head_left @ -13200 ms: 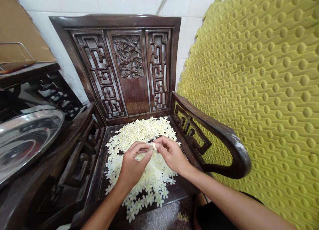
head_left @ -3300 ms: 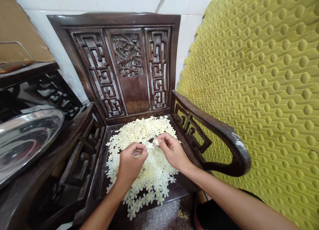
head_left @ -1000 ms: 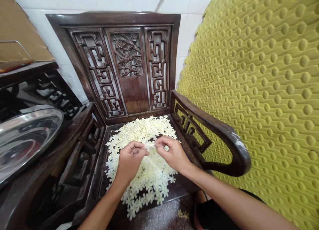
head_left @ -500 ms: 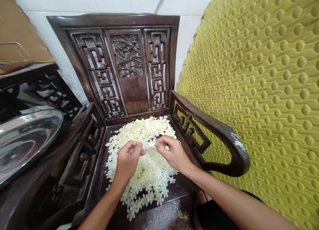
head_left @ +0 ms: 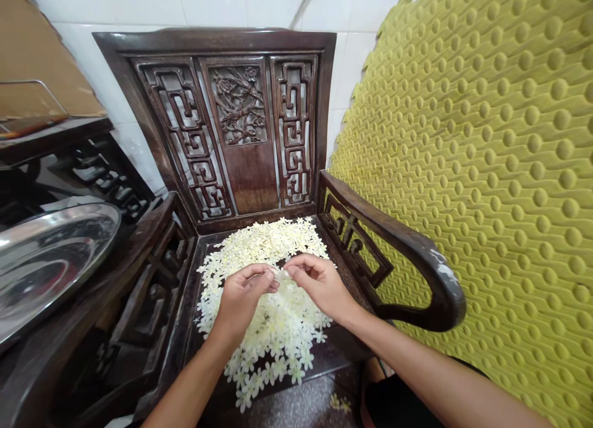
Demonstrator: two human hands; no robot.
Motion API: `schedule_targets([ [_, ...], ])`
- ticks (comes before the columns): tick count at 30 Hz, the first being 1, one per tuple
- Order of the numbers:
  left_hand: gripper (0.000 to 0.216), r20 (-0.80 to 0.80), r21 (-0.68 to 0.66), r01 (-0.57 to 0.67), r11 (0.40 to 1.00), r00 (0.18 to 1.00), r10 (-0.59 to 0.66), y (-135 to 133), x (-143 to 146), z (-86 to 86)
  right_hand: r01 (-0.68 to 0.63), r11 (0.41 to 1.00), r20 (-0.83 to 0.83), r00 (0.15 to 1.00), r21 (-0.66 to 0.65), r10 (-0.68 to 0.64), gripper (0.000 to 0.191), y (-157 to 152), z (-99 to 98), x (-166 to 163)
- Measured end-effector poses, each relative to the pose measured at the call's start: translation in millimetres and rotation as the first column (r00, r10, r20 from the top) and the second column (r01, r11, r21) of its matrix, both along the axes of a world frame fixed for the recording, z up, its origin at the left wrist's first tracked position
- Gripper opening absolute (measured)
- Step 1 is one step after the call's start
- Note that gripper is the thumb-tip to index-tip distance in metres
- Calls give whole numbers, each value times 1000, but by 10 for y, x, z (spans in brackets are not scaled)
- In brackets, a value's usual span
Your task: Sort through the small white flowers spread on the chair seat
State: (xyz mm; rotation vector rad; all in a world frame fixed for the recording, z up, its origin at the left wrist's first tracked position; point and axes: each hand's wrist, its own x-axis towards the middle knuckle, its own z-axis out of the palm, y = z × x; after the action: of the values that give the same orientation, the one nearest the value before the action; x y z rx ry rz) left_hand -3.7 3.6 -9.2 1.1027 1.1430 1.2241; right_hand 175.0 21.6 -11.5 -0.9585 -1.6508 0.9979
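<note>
Small white five-petalled flowers point(head_left: 273, 236) with yellowish centres are heaped across the seat of a dark carved wooden chair point(head_left: 252, 175). Above the heap, my left hand point(head_left: 241, 295) is closed in a pinch; what its fingertips hold is too small to make out. My right hand point(head_left: 322, 286) pinches a white flower point(head_left: 280, 273), mostly hidden by the fingers. Both sets of fingertips nearly meet over the middle of the heap. Below them, a blurred mass of pale petals point(head_left: 282, 317) spreads toward the seat's front edge.
A shiny round metal tray point(head_left: 99, 230) stands on the left, beside the chair's left armrest point(head_left: 139, 255). The right armrest point(head_left: 407, 243) curves near my right forearm. A yellow studded foam mat point(head_left: 486, 156) rises on the right. A few flowers point(head_left: 340, 403) lie on the floor.
My hands have come closer together, the left moving right and the right slightly left. The flower at my right fingertips now sits between both hands and shows less.
</note>
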Motion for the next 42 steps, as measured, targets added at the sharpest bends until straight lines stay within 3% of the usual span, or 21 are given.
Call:
schedule_targets([
  [5, 20, 58, -31, 31, 999, 998, -30, 0, 10, -14, -36, 999, -37, 999, -21, 35, 16, 8, -41, -10],
  [19, 22, 144, -33, 20, 999, 990, -15, -21, 66, -42, -34, 994, 173, 985, 103, 16, 10, -72, 3, -35],
  [30, 17, 9, -33, 61, 998, 998, -60, -27, 82, -31, 23, 985, 246, 967, 170, -65, 13, -44, -7, -17],
  [42, 21, -70, 3, 70, 998, 995, -70, 2, 37, -8, 3, 986, 248, 968, 164, -44, 12, -38, 29, 5],
])
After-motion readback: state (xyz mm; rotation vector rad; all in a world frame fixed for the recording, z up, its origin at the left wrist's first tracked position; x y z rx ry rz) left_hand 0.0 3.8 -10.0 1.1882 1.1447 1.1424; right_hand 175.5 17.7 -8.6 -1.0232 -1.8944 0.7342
